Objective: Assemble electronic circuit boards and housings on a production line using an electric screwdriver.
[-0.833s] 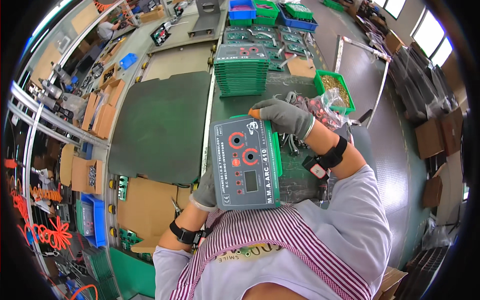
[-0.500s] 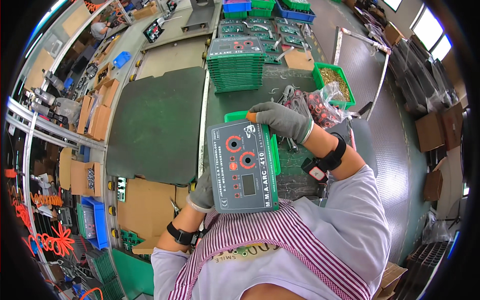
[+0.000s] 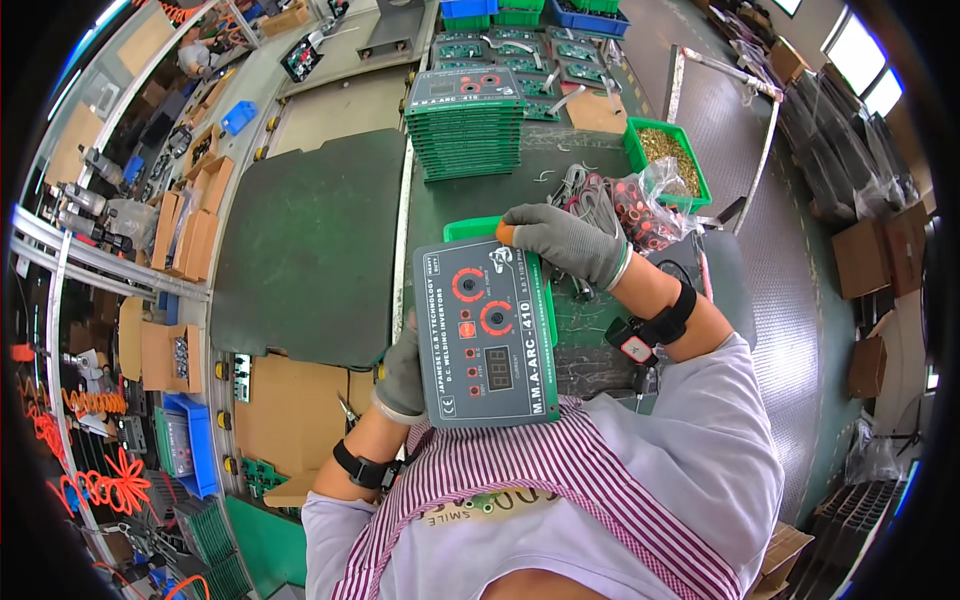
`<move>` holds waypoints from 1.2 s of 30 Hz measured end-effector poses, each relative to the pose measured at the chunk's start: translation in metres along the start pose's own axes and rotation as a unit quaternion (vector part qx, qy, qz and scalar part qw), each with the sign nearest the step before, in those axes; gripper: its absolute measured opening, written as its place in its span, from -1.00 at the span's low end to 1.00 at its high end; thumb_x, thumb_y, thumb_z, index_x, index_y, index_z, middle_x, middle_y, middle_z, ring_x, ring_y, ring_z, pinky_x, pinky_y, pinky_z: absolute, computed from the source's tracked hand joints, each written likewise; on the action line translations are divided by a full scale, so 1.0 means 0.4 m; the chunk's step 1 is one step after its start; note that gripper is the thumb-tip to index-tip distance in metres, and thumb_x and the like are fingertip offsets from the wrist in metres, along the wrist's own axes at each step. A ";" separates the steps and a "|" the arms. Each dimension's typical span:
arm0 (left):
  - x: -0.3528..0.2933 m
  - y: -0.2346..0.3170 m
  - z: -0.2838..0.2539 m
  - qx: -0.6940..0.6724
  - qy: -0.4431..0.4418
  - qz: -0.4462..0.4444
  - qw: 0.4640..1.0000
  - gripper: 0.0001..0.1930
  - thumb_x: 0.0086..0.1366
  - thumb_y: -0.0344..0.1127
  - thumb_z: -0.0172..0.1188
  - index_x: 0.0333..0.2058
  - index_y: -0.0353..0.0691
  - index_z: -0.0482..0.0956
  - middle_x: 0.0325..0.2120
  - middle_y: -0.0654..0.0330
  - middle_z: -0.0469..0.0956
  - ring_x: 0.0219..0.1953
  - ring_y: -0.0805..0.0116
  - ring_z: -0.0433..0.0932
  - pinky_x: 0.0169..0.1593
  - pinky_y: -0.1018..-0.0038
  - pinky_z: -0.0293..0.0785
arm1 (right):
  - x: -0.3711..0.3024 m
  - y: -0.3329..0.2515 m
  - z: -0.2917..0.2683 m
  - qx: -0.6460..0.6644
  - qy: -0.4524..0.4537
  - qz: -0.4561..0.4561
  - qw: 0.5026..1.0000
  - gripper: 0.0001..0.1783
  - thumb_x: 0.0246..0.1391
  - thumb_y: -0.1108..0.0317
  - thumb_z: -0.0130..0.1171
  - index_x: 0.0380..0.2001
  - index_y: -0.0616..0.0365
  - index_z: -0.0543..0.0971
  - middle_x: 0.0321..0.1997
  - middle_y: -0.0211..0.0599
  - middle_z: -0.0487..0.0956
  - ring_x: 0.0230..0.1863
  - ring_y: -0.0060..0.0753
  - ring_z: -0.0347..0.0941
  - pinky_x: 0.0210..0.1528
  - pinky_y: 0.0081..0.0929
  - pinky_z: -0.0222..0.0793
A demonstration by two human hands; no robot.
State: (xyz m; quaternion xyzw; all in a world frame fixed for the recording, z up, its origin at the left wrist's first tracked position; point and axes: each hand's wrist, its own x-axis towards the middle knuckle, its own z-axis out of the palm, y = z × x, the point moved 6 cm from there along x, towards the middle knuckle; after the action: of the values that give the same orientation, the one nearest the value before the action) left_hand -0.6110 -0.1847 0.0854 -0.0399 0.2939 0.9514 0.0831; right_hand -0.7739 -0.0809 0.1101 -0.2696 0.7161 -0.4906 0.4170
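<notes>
A dark grey control panel [image 3: 462,350] with red dial rings, small red-framed holes and a display window [image 3: 498,371] is held up before my apron, face towards me. My left hand [image 3: 404,375], in a grey glove, grips its left edge; most of those fingers are hidden behind it. At the panel's upper right corner is my right hand [image 3: 572,242], also gloved, its fingers bent and pressed together there, with one orange fingertip showing. Unlit digit segments are visible in the window. Behind the panel, a green tray [image 3: 476,229] is partly covered.
A tall stack of similar panels [image 3: 463,140] stands beyond. To the right lie a bundle of grey cables [image 3: 590,197], a clear bag of red-and-black parts [image 3: 645,215] and a green bin of brass-coloured pieces [image 3: 632,150]. Circuit boards [image 3: 515,62] cover the far bench; a dark green board [image 3: 310,250] lies left.
Digit segments now show in the panel's window, which was plain grey before. Both hands keep nearly the same hold on the panel. The scene behind has shifted slightly.
</notes>
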 end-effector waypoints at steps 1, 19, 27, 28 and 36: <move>0.002 0.013 0.007 0.038 0.038 -0.008 0.999 -0.50 0.15 -0.13 -0.02 0.00 -0.31 0.21 -0.11 0.09 0.36 -0.11 0.32 0.40 -0.10 0.42 0.38 | 0.001 0.001 -0.001 -0.003 0.013 -0.002 1.000 -0.55 -0.01 0.19 -0.06 -0.20 0.41 0.37 -0.37 -0.34 0.43 -0.35 -0.59 0.32 -0.31 -0.67 0.25; 0.342 -0.028 -0.116 0.946 -0.029 0.260 0.192 -0.57 0.03 -0.36 -0.11 -0.07 -0.34 0.23 -0.17 -0.02 0.30 -0.02 0.04 0.24 0.10 0.15 0.09 | 0.173 0.187 -0.380 0.220 0.328 -0.017 0.919 -0.69 -0.05 0.28 0.01 -0.25 0.26 0.39 -0.52 -0.37 0.39 -0.64 -0.58 0.33 -0.64 -0.62 0.37; 0.370 -0.183 -0.231 0.959 -0.038 0.203 0.192 -0.56 0.07 -0.35 -0.20 -0.04 -0.35 0.19 -0.09 -0.08 0.24 0.00 0.01 0.23 0.12 0.07 0.00 | 0.334 0.078 -0.461 0.021 0.379 0.040 0.924 -0.48 -0.14 -0.03 0.10 -0.37 0.29 0.43 -0.62 -0.27 0.45 -0.67 -0.45 0.37 -0.58 -0.48 0.30; 0.373 -0.183 -0.228 0.952 -0.030 0.222 0.211 -0.56 0.05 -0.36 -0.18 -0.04 -0.33 0.20 -0.10 -0.06 0.26 0.00 0.04 0.24 0.13 0.10 0.01 | 0.354 0.084 -0.472 -0.020 0.370 0.079 0.926 -0.46 -0.15 -0.08 0.09 -0.42 0.29 0.45 -0.61 -0.26 0.46 -0.68 -0.42 0.37 -0.56 -0.45 0.30; 0.288 -0.127 -0.191 0.941 0.003 0.195 0.276 -0.43 0.01 -0.21 -0.05 0.01 -0.31 0.14 0.01 -0.02 0.16 0.11 0.07 0.08 0.18 0.12 -0.14 | 0.423 0.042 -0.464 -0.271 0.354 0.149 0.883 -0.42 -0.17 -0.11 0.07 -0.46 0.33 0.48 -0.59 -0.19 0.48 -0.52 -0.29 0.43 -0.40 -0.35 0.30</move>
State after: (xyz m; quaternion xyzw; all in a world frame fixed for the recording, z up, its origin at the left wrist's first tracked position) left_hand -0.7129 -0.1712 -0.0200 0.1221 0.9845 0.0021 -0.1263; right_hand -1.0193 -0.1207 0.0699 -0.0713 0.9528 -0.2720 0.1145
